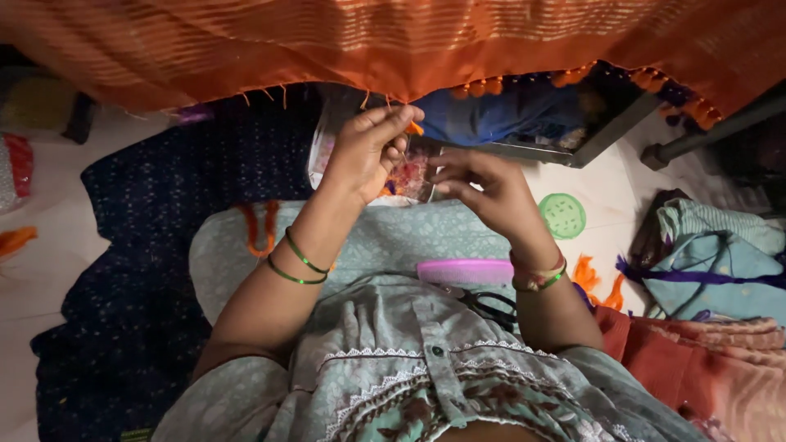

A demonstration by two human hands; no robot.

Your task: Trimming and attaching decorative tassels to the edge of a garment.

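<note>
Under woven orange cloth (393, 41) – left hand (364, 155) pinched orange fringe tassel (415, 128); right hand (483, 188) fingers loosely curled, empty – pink plastic comb (465, 271) on lap.

Green bangles (300, 260) on both wrists; pale green lace-trimmed dress (426, 368)
</note>
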